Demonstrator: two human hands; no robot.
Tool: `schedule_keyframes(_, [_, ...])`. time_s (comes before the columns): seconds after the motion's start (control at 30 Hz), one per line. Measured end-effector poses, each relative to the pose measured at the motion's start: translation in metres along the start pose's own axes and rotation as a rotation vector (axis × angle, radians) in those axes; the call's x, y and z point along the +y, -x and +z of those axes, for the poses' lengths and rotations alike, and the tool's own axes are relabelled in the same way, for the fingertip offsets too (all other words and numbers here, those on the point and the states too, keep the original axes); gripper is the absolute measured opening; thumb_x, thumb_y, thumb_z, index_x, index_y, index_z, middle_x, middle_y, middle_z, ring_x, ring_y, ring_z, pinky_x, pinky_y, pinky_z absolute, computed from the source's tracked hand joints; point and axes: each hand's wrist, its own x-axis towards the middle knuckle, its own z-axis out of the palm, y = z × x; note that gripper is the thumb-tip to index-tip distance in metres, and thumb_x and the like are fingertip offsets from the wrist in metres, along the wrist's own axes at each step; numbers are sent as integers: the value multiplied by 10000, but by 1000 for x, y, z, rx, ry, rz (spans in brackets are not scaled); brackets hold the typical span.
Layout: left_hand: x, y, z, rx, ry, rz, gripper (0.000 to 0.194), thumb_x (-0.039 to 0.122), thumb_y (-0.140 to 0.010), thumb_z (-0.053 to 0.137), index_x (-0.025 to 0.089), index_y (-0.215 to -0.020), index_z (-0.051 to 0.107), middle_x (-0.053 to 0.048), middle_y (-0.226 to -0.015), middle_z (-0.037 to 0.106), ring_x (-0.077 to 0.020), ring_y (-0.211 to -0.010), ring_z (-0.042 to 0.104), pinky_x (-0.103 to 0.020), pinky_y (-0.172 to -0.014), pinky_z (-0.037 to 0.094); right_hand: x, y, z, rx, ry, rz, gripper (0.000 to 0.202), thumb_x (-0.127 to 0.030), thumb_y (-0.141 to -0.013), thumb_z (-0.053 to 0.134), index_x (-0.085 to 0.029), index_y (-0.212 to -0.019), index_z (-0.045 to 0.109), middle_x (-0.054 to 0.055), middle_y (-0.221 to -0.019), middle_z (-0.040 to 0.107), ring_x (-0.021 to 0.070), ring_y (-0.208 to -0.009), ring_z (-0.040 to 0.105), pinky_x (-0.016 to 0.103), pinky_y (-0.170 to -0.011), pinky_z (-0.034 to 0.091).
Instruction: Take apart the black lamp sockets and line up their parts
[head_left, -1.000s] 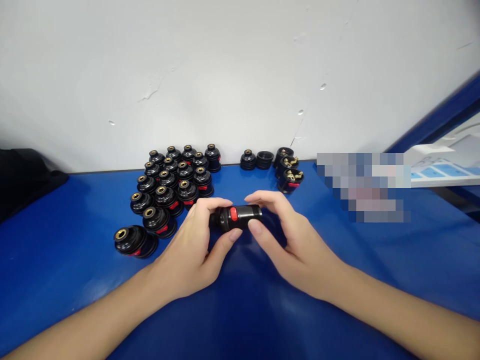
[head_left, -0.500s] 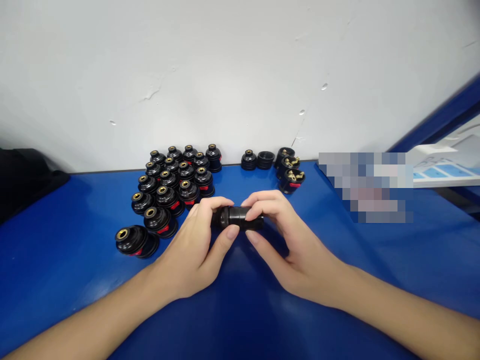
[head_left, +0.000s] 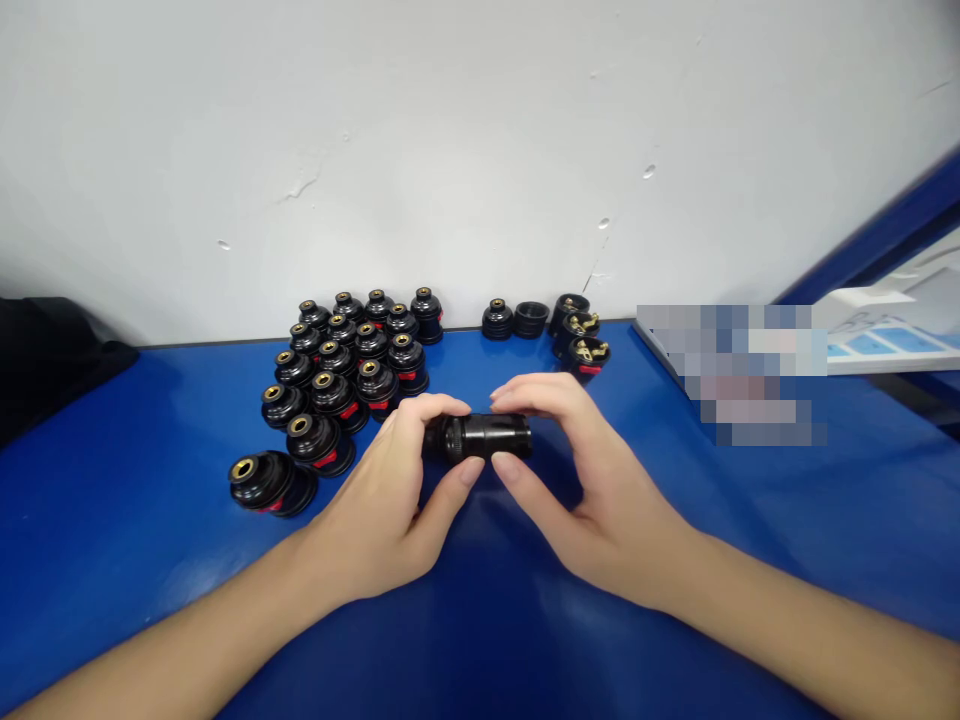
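Note:
A black lamp holder (head_left: pixel 504 436) lies sideways between my hands, its wide end to the right. My left hand (head_left: pixel 386 500) has closed on its left part, fingers over the top edge and thumb along the lower edge. Around the wider part curves my right hand (head_left: pixel 600 490), with fingertips at the upper edge and thumb at the lower edge. The narrow left end is partly behind my left fingers. Left of my left hand stand several assembled lamp holders (head_left: pixel 324 442) with brass-threaded tops and red switch parts.
At the back stand a black cap (head_left: pixel 496 320) and a black ring-shaped part (head_left: pixel 531 320). Beside them are open sockets (head_left: pixel 589 358) with brass contacts. The blue table (head_left: pixel 480 620) meets a white wall (head_left: pixel 450 150). Dark cloth (head_left: pixel 60 360) is at left; a blurred patch covers something at right.
My right fingers have shifted from the front of the lamp holder to its upper edge, uncovering more of its wide end. My left hand has barely moved.

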Motion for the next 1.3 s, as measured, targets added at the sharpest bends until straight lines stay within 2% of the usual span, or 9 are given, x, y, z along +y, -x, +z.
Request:
schedule_keyframes(0.13, [0,-1,-1,-10,9,-22,376,307,-1109,562,294,-1437,377,-98,-1311,606,-251,-1168,636,-449,-987,542,-2,-3,-1,-63,73,140,123,-306,-1109,557,-265,-1218,597,63,-1095,763,242,-994,754,430,-932,625])
schedule_keyframes(0.33, [0,-3,-3,16,78,-84,245,353,-1155,466,298,-1392,442,-63,-1232,622,-215,-1116,631,-414,-959,531,3,0,2,-40,-64,-16,287,-175,-1035,639,-291,-1281,547,83,-1227,694,255,-1135,711,429,-964,636])
schedule_keyframes(0.43, [0,-3,-2,18,97,-92,236,357,-1159,457,292,-1385,450,-55,-1221,623,-209,-1112,622,-403,-952,520,5,2,2,-32,-83,-43,289,-85,-990,640,-289,-1170,541,82,-1231,653,249,-1155,676,439,-978,619])
schedule_keyframes(0.6, [0,-2,-2,3,97,-100,271,367,-1150,483,297,-1408,442,-55,-1218,614,-210,-1089,615,-399,-934,516,2,1,1,-7,6,-18,303,-7,-898,656,-266,-926,501,59,-1145,620,215,-1033,676,381,-868,606])
schedule_keyframes(0.73, [0,-1,-3,12,123,-78,271,343,-1146,498,305,-1409,441,-47,-1223,616,-198,-1085,627,-379,-939,523,1,0,1,16,58,3,308,-40,-916,698,-257,-854,488,43,-1083,658,199,-994,689,355,-852,578])
schedule_keyframes(1.07, [-3,-2,1,18,165,-28,343,269,-1122,550,277,-1440,423,-48,-1228,620,-176,-1113,638,-367,-1001,521,6,1,3,-39,118,164,387,-134,-902,780,-268,-894,417,8,-957,654,192,-816,634,341,-716,521])
schedule_keyframes(1.13, [-4,-3,1,28,153,-19,352,258,-1113,563,271,-1438,427,-53,-1242,620,-178,-1122,639,-370,-1006,523,5,0,4,-29,134,138,390,-151,-895,791,-265,-915,419,34,-1018,652,206,-879,643,353,-753,533])
schedule_keyframes(1.2, [-3,-3,1,42,142,-21,345,253,-1109,569,262,-1427,435,-57,-1238,624,-183,-1126,644,-376,-1008,526,3,1,4,13,158,66,363,-148,-893,777,-255,-959,436,85,-1126,622,250,-1059,642,393,-871,550])
schedule_keyframes(1.3, [-2,-3,1,67,129,-22,326,252,-1105,571,251,-1406,446,-59,-1220,642,-188,-1123,664,-382,-1007,530,-1,3,4,62,194,-56,282,-94,-916,692,-232,-1019,469,124,-1186,551,282,-1212,581,444,-993,531])
